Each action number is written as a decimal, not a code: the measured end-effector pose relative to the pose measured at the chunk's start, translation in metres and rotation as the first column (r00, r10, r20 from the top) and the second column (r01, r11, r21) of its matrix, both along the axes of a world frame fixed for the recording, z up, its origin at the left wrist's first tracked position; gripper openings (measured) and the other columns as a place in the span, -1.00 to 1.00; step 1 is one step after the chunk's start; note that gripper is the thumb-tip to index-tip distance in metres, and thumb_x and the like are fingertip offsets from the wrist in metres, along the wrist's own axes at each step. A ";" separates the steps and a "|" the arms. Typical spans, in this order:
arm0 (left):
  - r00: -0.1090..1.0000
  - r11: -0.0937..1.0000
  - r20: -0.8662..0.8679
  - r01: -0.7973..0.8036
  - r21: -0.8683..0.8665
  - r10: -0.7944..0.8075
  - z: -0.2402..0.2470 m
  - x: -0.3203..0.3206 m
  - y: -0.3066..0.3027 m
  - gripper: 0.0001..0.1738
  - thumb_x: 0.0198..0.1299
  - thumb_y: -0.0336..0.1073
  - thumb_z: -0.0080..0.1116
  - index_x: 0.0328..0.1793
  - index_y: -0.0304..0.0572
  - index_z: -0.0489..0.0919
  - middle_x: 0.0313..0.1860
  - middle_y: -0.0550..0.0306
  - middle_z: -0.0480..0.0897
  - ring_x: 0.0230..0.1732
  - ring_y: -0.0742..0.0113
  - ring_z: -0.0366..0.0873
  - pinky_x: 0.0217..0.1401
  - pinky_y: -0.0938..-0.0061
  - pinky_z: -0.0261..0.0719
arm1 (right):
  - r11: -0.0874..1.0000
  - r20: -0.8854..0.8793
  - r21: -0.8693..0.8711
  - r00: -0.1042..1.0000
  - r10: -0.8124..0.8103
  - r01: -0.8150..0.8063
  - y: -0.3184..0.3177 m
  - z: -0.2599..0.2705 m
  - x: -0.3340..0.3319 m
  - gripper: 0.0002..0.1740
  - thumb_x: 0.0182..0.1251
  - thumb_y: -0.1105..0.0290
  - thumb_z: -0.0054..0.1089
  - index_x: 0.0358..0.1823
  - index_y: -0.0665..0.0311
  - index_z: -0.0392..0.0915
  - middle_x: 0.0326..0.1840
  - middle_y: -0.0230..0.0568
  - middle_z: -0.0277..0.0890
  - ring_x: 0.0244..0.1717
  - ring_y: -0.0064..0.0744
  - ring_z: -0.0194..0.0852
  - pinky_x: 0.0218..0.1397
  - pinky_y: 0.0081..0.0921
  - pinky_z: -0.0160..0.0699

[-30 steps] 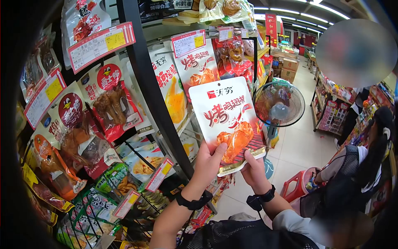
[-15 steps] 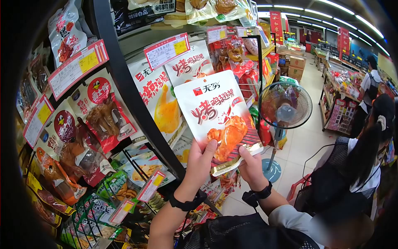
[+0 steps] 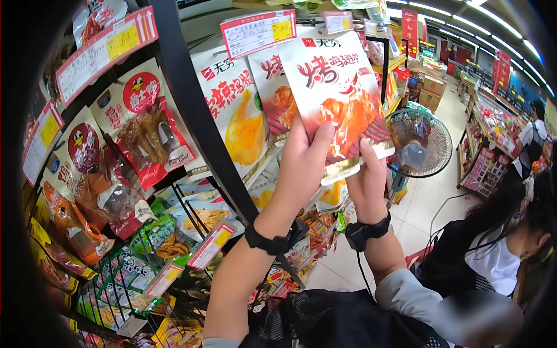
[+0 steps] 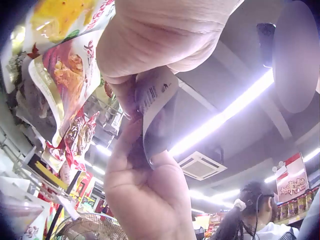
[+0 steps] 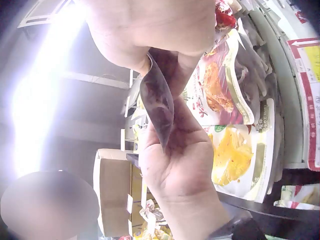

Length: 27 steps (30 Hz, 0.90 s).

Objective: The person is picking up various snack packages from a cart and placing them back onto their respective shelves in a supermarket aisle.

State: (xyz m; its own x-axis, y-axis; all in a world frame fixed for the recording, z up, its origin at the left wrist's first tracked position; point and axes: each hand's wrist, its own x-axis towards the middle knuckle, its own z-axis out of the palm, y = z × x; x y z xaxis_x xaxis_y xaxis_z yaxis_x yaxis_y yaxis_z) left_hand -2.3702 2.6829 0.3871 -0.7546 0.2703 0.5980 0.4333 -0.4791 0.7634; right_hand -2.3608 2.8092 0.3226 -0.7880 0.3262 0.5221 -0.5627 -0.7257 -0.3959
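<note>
Both hands pinch the lower part of a white and red snack pouch (image 3: 348,110) with a picture of roasted chicken. The left hand (image 3: 306,153) has its thumb on the pouch's front at the lower left, its fingers behind. At the lower right corner the right hand (image 3: 369,177) does the same. A matching pouch (image 3: 279,98) hangs on the rack just behind and to the left. The wrist views show the held pouch edge-on, its bottom (image 4: 157,110) between the two hands.
Hanging chicken-leg pouches (image 3: 241,127), a black rack post (image 3: 203,110) and price tags (image 3: 258,33) stand close on the left. A fan (image 3: 419,144) is to the right, with a person in a dark vest (image 3: 484,243) at the lower right and boxes (image 3: 432,93) beyond.
Both hands have raised the pouch and brought it nearer the hanging pouches, where it now overlaps the matching one. The view has shifted, and the person at the right has leaned lower.
</note>
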 end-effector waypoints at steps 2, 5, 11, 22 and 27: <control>1.000 1.000 -0.010 -0.023 0.005 0.023 0.002 -0.008 0.002 -0.67 0.47 -0.36 0.01 0.26 -0.38 0.42 0.11 0.09 0.61 0.04 0.49 0.55 0.12 0.49 0.56 | 0.999 0.012 -0.049 1.000 0.010 -0.009 -0.002 0.008 -0.004 -0.62 0.49 0.53 0.03 0.29 0.35 0.35 0.21 -0.12 0.53 0.20 -0.30 0.58 0.30 -0.25 0.60; 1.000 1.000 -0.012 -0.027 0.012 0.027 0.002 -0.014 0.004 -0.67 0.47 -0.36 0.02 0.26 -0.38 0.43 0.10 0.08 0.61 0.04 0.49 0.55 0.12 0.48 0.56 | 0.998 0.015 -0.056 1.000 0.008 -0.007 0.000 0.010 -0.012 -0.65 0.49 0.53 0.03 0.27 0.34 0.37 0.19 -0.15 0.55 0.18 -0.31 0.60 0.27 -0.25 0.62; 0.997 0.999 -0.060 -0.049 -0.007 0.048 -0.008 -0.014 0.004 -0.67 0.47 -0.35 0.04 0.26 -0.39 0.43 0.11 0.07 0.62 0.07 0.47 0.56 0.17 0.48 0.54 | 1.000 0.014 -0.023 1.000 0.021 -0.020 -0.005 0.006 -0.002 -0.61 0.52 0.51 -0.01 0.33 0.35 0.33 0.28 -0.12 0.50 0.26 -0.28 0.55 0.31 -0.25 0.60; 0.998 1.000 -0.063 -0.024 0.020 0.025 -0.003 -0.028 0.009 -0.67 0.43 -0.36 0.05 0.23 -0.41 0.45 0.03 0.01 0.65 0.00 0.41 0.59 0.09 0.44 0.56 | 0.998 0.025 0.047 0.998 -0.050 0.048 0.006 0.004 -0.018 -0.52 0.53 0.45 0.00 0.43 0.33 0.24 0.38 -0.09 0.43 0.35 -0.23 0.47 0.43 -0.21 0.46; 0.991 0.998 -0.125 -0.037 0.041 0.042 -0.010 -0.030 0.012 -0.66 0.41 -0.35 0.05 0.22 -0.38 0.44 0.03 -0.07 0.64 0.01 0.27 0.62 0.11 0.34 0.55 | 0.994 0.037 0.056 0.994 -0.100 0.098 0.012 0.005 -0.018 -0.55 0.53 0.44 0.00 0.39 0.35 0.29 0.34 -0.09 0.47 0.32 -0.26 0.49 0.41 -0.22 0.49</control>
